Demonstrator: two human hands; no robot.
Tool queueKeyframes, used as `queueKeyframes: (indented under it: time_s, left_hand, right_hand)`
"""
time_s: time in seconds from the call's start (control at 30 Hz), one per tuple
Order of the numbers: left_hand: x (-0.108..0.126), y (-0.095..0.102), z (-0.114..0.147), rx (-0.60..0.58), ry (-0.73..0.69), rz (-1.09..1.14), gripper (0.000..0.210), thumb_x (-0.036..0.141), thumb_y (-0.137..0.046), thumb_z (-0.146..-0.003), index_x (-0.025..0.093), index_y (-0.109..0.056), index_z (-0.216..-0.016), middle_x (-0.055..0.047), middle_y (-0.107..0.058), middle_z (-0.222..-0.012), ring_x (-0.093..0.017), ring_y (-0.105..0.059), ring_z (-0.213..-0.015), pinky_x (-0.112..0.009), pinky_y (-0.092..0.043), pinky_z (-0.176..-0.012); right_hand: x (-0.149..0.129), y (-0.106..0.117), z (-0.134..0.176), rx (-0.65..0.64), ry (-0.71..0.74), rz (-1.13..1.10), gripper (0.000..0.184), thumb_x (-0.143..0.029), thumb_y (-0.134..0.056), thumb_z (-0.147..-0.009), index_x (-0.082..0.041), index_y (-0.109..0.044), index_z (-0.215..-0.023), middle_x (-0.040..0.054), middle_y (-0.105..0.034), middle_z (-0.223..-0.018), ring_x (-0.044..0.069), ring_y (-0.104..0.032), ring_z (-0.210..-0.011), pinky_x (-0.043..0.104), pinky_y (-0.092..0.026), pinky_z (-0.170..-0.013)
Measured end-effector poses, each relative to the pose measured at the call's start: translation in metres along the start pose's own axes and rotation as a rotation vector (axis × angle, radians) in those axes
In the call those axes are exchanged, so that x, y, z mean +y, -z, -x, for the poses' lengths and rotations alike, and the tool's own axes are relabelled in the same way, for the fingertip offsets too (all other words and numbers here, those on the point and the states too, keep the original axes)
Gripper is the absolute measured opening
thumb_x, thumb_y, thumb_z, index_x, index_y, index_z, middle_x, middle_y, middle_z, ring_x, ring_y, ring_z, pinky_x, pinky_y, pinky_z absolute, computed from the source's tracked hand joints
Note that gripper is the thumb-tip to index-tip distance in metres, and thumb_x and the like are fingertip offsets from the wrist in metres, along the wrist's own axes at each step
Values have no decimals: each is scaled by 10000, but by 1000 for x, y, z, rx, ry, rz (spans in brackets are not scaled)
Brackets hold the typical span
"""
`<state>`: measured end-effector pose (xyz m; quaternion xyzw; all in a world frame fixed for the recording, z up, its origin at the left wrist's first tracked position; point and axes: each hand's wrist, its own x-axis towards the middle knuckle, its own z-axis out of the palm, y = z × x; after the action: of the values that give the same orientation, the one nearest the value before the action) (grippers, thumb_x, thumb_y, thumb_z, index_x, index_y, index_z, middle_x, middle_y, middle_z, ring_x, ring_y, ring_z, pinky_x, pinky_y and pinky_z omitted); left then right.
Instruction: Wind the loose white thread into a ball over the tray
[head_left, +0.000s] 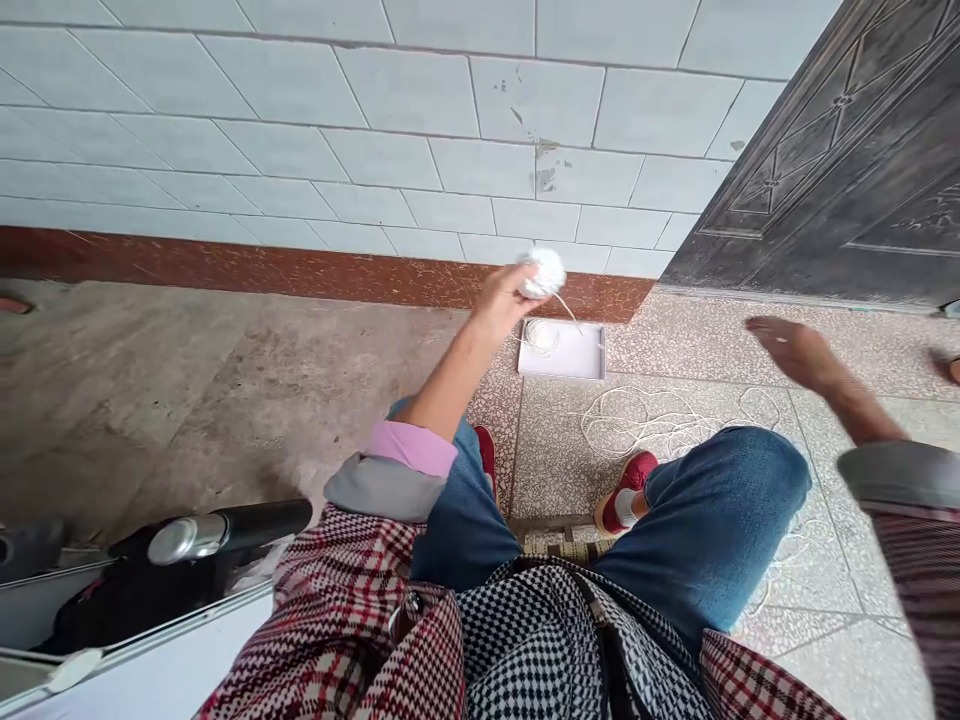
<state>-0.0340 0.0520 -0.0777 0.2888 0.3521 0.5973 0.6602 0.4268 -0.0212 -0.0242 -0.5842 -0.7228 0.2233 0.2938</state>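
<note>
My left hand is stretched forward and closed around a white ball of string, held above a shallow white tray on the floor. A thin strand runs from the ball down to a small coil of string lying in the tray. My right hand is out to the right, blurred, fingers extended, holding nothing that I can see. Loose white string lies in loops on the speckled floor between the tray and my knees.
I sit with my knees up in blue jeans and red shoes. A tiled wall with a red skirting is ahead, a dark carved door at right. A black handlebar grip juts in at lower left.
</note>
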Motion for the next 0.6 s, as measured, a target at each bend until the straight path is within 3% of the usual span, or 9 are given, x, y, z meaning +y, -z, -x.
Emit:
queueKeyframes:
  time_s: [0.07,0.13,0.2,0.27,0.33,0.47,0.53,0.6]
  left_hand:
    - [-17,-32,14,-123,54,-22,540,379,-1076,-582,217,-783,-1006,-149,-820,-1213,-410,-672,-1357,-498,-617,-1080]
    - [-27,-49,19,-184,112,-33,563,406,-1071,-552,214,-772,-988,-147,-821,-1146,-404,-699,-1288,-520,-621,-1064]
    - [-31,-52,16,-175,128,-42,556,423,-1053,-535,217,-738,-946,-138,-807,-1071,-397,-707,-1247,-535,-614,-1049]
    - [-29,-48,11,-131,103,-58,540,444,-1028,-551,228,-705,-926,-129,-789,-1036,-390,-705,-1231,-534,-602,-1029]
    - [-29,-43,8,-99,76,-106,531,458,-997,-578,237,-694,-953,-120,-777,-1043,-375,-707,-1193,-522,-590,-996]
    - [-38,-47,17,-92,-46,-396,565,307,-964,-507,245,-689,-997,-65,-736,-1036,-295,-669,-1042,-466,-547,-956]
    - [-45,-54,28,-176,-67,-497,578,247,-949,-488,241,-702,-1011,-41,-713,-1012,-264,-642,-1002,-447,-534,-951]
    - [-50,-61,39,-336,14,-438,586,274,-967,-527,233,-721,-1057,-45,-714,-1024,-251,-653,-992,-438,-540,-945]
  right_hand:
    - [-27,-71,-31,-78,12,-28,603,-880,-620,-956,-293,-759,-978,157,-825,-1158,389,-782,-1171,752,-567,-1183]
    - [-62,-136,-48,-150,48,-189,678,-902,-528,-1005,-260,-745,-1043,156,-815,-1166,315,-770,-1104,595,-650,-1051]
    - [-95,-181,-45,-196,34,-388,741,-965,-479,-1000,-257,-696,-984,93,-746,-879,242,-698,-821,456,-639,-809]
    - [-118,-200,-27,-218,18,-489,761,-998,-466,-993,-265,-664,-946,-2,-565,-665,190,-526,-623,373,-509,-643]
    - [-129,-192,-5,-253,61,-450,739,-972,-473,-1023,-263,-666,-937,-26,-497,-647,177,-452,-603,354,-423,-626]
    - [-134,-137,12,-280,186,-288,662,-860,-521,-1089,-245,-686,-906,9,-569,-732,185,-492,-679,360,-401,-680]
    - [-132,-110,1,-186,203,-254,621,-820,-567,-1092,-242,-704,-914,13,-573,-739,184,-479,-683,363,-387,-683]
    - [-126,-94,-14,-71,196,-240,604,-809,-612,-1076,-241,-706,-894,11,-550,-730,181,-460,-684,363,-373,-678]
